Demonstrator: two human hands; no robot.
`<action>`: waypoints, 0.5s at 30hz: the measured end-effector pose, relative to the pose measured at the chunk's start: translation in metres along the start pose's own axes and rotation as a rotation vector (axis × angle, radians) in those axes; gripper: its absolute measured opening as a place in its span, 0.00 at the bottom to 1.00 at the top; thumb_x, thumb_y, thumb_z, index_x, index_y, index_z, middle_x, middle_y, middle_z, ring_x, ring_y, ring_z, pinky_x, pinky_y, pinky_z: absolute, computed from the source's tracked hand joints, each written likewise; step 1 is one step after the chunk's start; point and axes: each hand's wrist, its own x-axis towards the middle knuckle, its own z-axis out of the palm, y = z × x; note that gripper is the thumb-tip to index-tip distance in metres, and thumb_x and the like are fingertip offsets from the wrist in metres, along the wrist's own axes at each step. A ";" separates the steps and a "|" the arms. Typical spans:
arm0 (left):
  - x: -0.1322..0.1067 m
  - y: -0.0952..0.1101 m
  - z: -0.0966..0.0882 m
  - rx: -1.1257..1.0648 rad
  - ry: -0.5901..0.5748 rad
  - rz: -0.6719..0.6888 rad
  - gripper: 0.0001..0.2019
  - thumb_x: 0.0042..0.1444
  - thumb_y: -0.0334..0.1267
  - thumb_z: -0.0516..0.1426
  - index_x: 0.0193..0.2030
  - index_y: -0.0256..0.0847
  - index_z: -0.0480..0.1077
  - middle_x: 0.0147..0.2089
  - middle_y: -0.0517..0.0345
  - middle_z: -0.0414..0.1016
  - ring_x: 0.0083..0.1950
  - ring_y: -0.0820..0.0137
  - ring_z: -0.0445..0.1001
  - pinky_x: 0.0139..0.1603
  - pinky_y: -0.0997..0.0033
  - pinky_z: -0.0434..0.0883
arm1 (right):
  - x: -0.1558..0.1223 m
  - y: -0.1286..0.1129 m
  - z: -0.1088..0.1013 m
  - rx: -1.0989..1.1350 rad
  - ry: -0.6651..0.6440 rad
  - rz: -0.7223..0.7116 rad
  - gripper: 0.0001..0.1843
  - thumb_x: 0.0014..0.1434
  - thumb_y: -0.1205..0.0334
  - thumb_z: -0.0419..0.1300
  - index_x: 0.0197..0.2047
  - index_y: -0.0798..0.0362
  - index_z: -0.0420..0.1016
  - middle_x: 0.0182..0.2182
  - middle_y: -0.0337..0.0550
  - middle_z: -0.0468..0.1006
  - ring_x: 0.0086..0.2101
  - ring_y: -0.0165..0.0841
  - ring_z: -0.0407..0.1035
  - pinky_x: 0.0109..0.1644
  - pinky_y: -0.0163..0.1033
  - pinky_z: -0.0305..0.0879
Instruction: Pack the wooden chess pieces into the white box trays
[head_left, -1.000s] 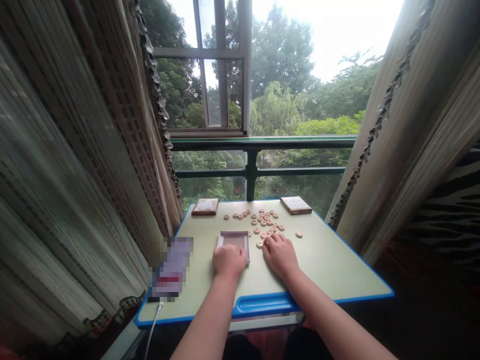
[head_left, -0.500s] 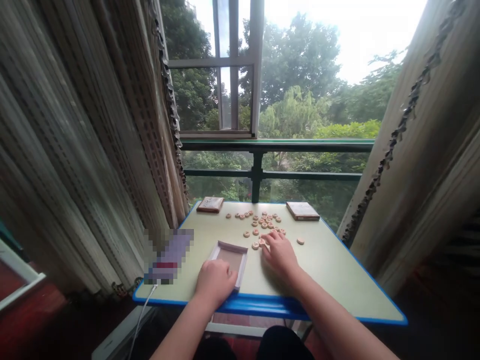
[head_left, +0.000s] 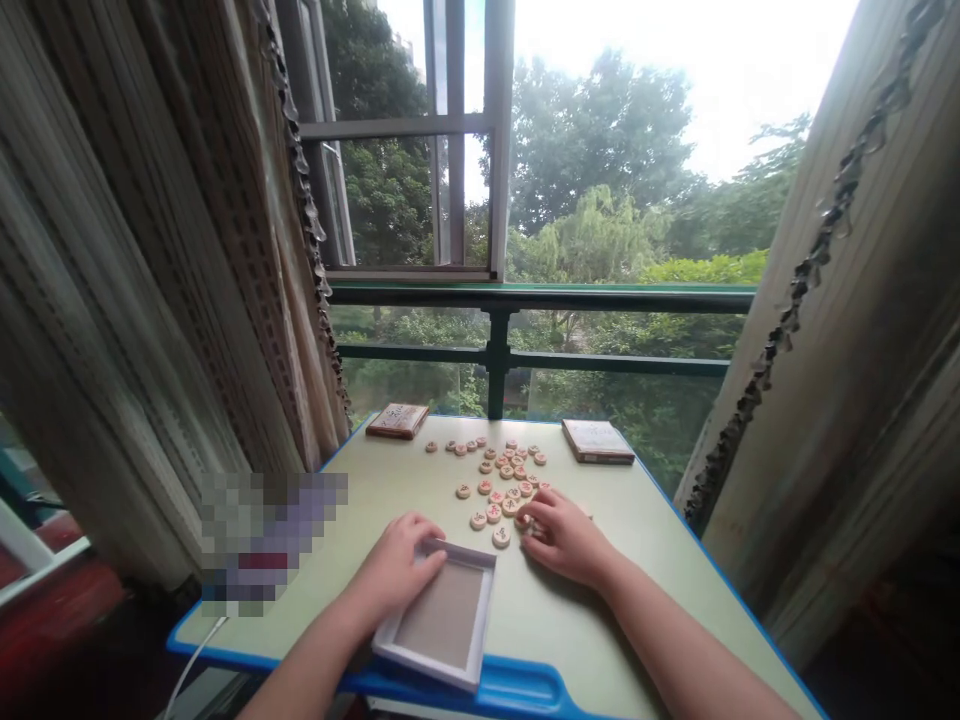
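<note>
My left hand (head_left: 396, 566) grips the far left corner of a shallow white-rimmed tray (head_left: 442, 622) that lies at the near edge of the pale green table (head_left: 645, 560). Beside it, my right hand (head_left: 564, 535) rests on the table with fingers curled over round wooden game pieces at the near edge of the scattered pile (head_left: 499, 478). One loose piece (head_left: 501, 537) lies between my two hands. What the right fingers pinch is hidden.
Two flat brown boxes stand at the table's far edge, one at the left (head_left: 397, 420), one at the right (head_left: 598, 441). A blurred object (head_left: 262, 530) with a white cable lies at the left. Curtains hang on both sides; a green railing (head_left: 540, 296) and an open window lie beyond.
The tray has been drawn toward the near table edge and turned slightly under my left hand. My right hand stays at the near side of the pieces. The view has shifted lower and closer.
</note>
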 end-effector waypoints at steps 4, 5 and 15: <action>0.009 0.020 0.018 0.041 0.035 -0.046 0.12 0.54 0.41 0.50 0.33 0.41 0.73 0.40 0.52 0.72 0.43 0.66 0.70 0.46 0.68 0.64 | 0.003 0.010 0.000 0.023 0.021 0.049 0.08 0.52 0.62 0.57 0.37 0.50 0.73 0.36 0.45 0.71 0.39 0.35 0.64 0.41 0.39 0.63; 0.011 0.025 0.019 0.072 0.039 -0.067 0.13 0.54 0.41 0.49 0.33 0.41 0.72 0.40 0.52 0.72 0.42 0.66 0.70 0.45 0.69 0.64 | 0.004 0.012 0.002 0.031 0.035 0.060 0.07 0.54 0.62 0.56 0.37 0.49 0.74 0.36 0.45 0.71 0.39 0.35 0.64 0.42 0.39 0.63; 0.069 0.054 -0.003 0.243 0.007 0.020 0.19 0.52 0.53 0.50 0.29 0.39 0.72 0.32 0.52 0.75 0.33 0.66 0.71 0.31 0.71 0.62 | 0.004 0.024 0.005 0.168 0.144 0.207 0.10 0.53 0.62 0.57 0.39 0.51 0.75 0.39 0.45 0.71 0.39 0.33 0.67 0.45 0.37 0.64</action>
